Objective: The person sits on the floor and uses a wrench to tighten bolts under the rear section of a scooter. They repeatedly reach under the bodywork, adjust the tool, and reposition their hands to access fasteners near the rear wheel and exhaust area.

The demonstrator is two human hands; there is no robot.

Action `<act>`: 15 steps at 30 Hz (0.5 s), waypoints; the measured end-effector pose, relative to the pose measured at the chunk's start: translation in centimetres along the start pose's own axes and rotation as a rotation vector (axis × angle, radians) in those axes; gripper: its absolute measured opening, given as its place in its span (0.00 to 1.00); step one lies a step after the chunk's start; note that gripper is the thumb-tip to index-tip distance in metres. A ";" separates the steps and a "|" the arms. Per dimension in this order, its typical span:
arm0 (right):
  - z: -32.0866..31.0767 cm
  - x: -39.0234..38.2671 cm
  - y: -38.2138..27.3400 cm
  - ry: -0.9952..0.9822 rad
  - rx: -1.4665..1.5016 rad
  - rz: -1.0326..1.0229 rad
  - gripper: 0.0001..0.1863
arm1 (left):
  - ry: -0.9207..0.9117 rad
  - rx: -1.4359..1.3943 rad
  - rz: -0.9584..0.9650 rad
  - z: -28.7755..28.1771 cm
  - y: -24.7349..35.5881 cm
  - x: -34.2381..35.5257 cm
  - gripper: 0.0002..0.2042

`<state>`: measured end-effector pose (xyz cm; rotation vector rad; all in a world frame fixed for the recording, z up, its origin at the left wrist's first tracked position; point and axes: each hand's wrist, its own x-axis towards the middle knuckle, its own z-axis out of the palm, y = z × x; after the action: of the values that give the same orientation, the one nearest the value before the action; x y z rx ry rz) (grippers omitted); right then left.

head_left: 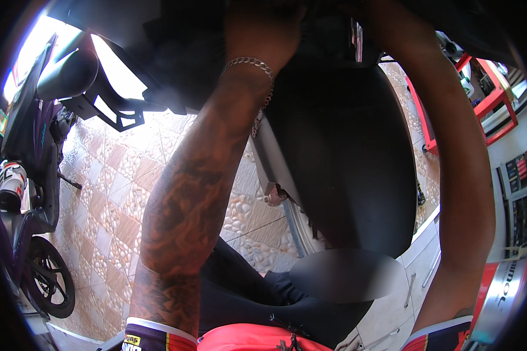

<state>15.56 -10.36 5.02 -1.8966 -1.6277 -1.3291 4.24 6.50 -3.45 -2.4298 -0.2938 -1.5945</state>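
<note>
Both my arms reach up into a dark black assembly (175, 35). My left hand (263, 32), below a chain bracelet (249, 61), is in shadow at the top middle; its fingers are hidden. My right hand (389, 26) is also raised into the dark at the upper right, with its fingers out of sight. I cannot make out what either touches. Between my forearms is a large, smooth black panel (345, 146) with a grey rail (275, 164) along its left side. A black cylinder (70, 73) and open brackets (126, 117) are at upper left.
A dark motorbike (29, 140) stands at the left on a patterned tile floor (111, 175). At the right are a red metal frame (492, 105) and a red-and-silver container (503, 298). A wrench (410, 289) lies on paler tiles. A red item (252, 336) is at my waist.
</note>
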 end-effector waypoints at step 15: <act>-0.1 0.0 0.2 -0.029 -0.051 0.012 0.15 | -0.080 0.120 0.044 0.5 -0.3 0.3 0.13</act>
<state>15.65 -10.50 5.12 -1.9608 -1.6087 -1.3566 4.74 6.96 -3.34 -2.3953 -0.3376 -1.4215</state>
